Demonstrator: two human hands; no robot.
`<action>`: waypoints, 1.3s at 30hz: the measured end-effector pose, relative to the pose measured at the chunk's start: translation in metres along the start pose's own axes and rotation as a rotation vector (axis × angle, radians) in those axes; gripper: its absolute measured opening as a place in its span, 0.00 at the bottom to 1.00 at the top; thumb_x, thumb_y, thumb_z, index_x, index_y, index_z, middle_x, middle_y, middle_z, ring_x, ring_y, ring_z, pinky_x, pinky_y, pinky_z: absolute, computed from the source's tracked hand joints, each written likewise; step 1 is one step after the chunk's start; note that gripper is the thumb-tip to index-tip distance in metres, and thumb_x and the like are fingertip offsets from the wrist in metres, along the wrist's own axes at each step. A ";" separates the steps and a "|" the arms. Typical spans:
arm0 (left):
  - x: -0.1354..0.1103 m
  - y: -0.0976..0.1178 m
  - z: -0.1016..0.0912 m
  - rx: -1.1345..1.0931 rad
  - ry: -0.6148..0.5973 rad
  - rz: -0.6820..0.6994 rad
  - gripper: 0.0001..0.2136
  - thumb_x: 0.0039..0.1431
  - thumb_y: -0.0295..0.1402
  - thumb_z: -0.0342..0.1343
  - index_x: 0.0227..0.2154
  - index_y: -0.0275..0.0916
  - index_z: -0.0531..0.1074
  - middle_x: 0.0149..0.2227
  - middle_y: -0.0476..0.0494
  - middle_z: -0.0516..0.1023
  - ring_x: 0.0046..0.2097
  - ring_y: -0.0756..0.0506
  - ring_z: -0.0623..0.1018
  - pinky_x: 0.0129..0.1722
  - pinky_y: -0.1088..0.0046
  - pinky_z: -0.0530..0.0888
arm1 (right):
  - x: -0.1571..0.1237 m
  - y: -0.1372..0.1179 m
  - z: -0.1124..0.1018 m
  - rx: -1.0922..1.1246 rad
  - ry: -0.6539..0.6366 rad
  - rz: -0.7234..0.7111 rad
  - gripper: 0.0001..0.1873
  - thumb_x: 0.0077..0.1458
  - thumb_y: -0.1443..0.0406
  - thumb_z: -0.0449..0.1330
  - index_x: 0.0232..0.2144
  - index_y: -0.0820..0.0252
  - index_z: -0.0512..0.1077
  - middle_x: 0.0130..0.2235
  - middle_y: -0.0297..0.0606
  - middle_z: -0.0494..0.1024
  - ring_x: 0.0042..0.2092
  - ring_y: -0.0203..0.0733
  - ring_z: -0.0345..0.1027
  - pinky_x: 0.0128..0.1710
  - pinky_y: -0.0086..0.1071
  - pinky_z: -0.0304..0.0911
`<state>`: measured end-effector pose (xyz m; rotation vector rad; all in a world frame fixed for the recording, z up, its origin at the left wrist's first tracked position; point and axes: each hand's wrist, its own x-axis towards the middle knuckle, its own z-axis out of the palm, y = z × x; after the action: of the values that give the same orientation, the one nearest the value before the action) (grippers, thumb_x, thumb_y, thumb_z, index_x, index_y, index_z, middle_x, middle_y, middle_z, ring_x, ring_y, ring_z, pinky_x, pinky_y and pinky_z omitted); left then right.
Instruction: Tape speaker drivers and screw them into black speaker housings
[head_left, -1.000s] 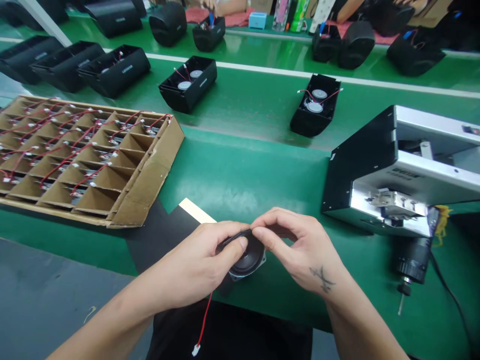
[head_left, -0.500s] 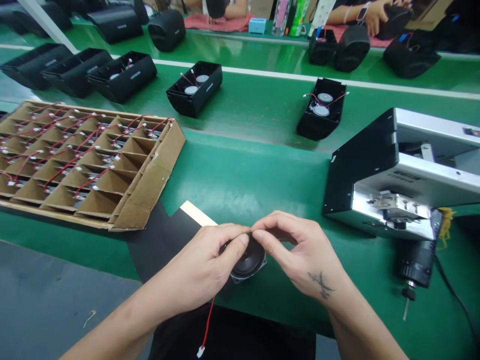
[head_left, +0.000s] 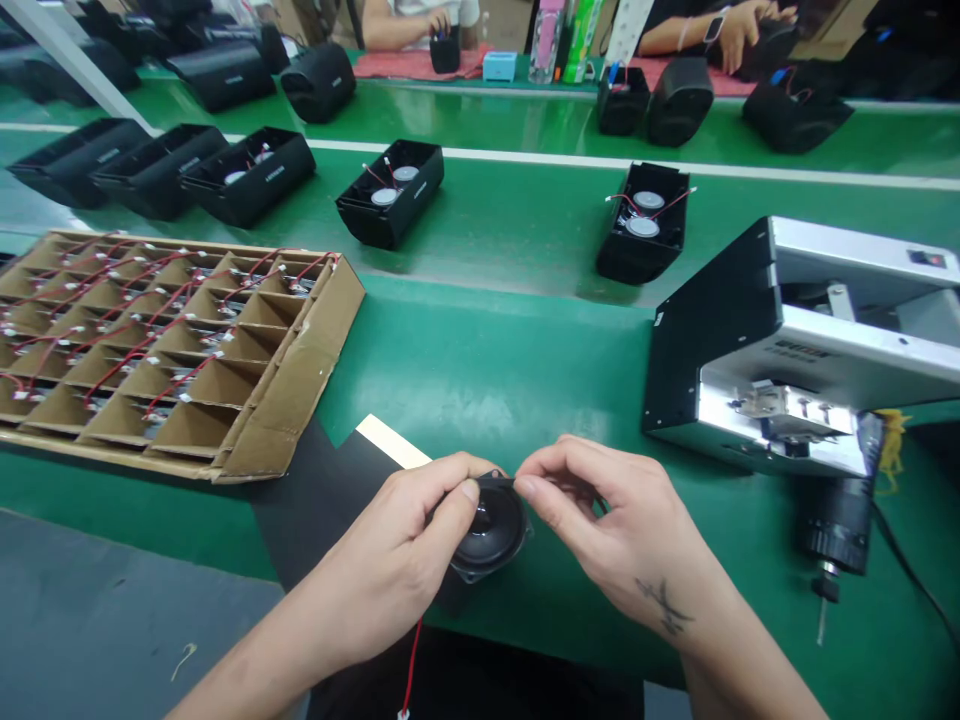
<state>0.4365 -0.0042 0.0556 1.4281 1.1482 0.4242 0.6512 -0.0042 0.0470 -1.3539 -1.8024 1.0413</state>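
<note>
A round black speaker driver (head_left: 493,538) with a squarish metal frame sits between my hands, near the front edge of the bench. My left hand (head_left: 409,545) is closed on its left side, thumb and fingers at the upper rim. A thin black strip (head_left: 496,482) stretches along the top of the driver from my left thumb to my right fingertips. My right hand (head_left: 611,510) pinches the strip's right end, and part of it shows under the curled fingers. Below my left hand hangs a red wire (head_left: 414,665) with a white plug. Under my left hand lies a black sheet (head_left: 322,500) with a cream edge.
At left stands a divided cardboard tray (head_left: 330,350) of wired drivers. Black speaker housings (head_left: 409,195) line the green bench behind. On the right are a silver-and-black machine (head_left: 705,340) and an electric screwdriver (head_left: 836,530). Other people's hands (head_left: 739,35) work across the bench.
My right hand has moved slightly right, away from my left fingertips, and the black strip now shows between them. The view has shifted a little.
</note>
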 end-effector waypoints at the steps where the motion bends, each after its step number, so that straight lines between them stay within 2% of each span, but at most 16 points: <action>1: -0.001 0.000 0.001 -0.009 -0.008 -0.005 0.15 0.78 0.41 0.43 0.52 0.52 0.76 0.40 0.55 0.77 0.46 0.48 0.77 0.44 0.73 0.70 | 0.000 -0.001 0.001 0.008 -0.004 0.023 0.09 0.67 0.63 0.62 0.33 0.54 0.77 0.28 0.26 0.74 0.28 0.31 0.62 0.27 0.28 0.58; 10: 0.000 -0.003 0.007 -0.085 -0.015 -0.014 0.16 0.77 0.45 0.45 0.49 0.48 0.77 0.35 0.54 0.72 0.38 0.49 0.71 0.44 0.71 0.70 | 0.000 -0.004 0.004 0.043 -0.016 0.108 0.11 0.65 0.61 0.61 0.29 0.55 0.75 0.24 0.26 0.73 0.26 0.32 0.64 0.26 0.28 0.58; 17: 0.000 -0.005 0.007 -0.080 0.028 -0.024 0.17 0.76 0.46 0.45 0.44 0.43 0.75 0.36 0.51 0.74 0.41 0.47 0.74 0.40 0.70 0.68 | -0.002 0.001 -0.001 0.032 -0.040 0.066 0.08 0.67 0.62 0.62 0.34 0.53 0.79 0.29 0.26 0.77 0.29 0.33 0.67 0.29 0.29 0.60; 22: 0.001 -0.008 0.007 -0.104 0.051 -0.024 0.16 0.76 0.46 0.46 0.38 0.42 0.72 0.38 0.50 0.77 0.40 0.47 0.73 0.40 0.70 0.68 | -0.004 0.000 -0.003 -0.017 -0.022 0.072 0.11 0.67 0.60 0.61 0.31 0.53 0.77 0.25 0.26 0.73 0.27 0.34 0.63 0.27 0.30 0.57; 31: 0.002 -0.007 0.007 -0.147 0.084 0.007 0.15 0.76 0.44 0.47 0.42 0.42 0.74 0.39 0.50 0.77 0.43 0.47 0.74 0.44 0.71 0.70 | -0.002 0.000 0.000 0.043 -0.046 0.096 0.13 0.66 0.62 0.60 0.28 0.55 0.74 0.23 0.26 0.71 0.26 0.33 0.62 0.27 0.29 0.57; 39: 0.002 -0.012 0.011 -0.196 0.083 0.010 0.15 0.75 0.45 0.49 0.38 0.42 0.74 0.37 0.51 0.75 0.45 0.47 0.74 0.45 0.70 0.69 | -0.003 -0.001 0.002 0.070 -0.041 0.108 0.13 0.66 0.61 0.60 0.28 0.55 0.75 0.24 0.27 0.73 0.26 0.35 0.64 0.27 0.30 0.58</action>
<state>0.4413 -0.0105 0.0420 1.2558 1.1329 0.5915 0.6500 -0.0075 0.0465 -1.4100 -1.7211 1.1862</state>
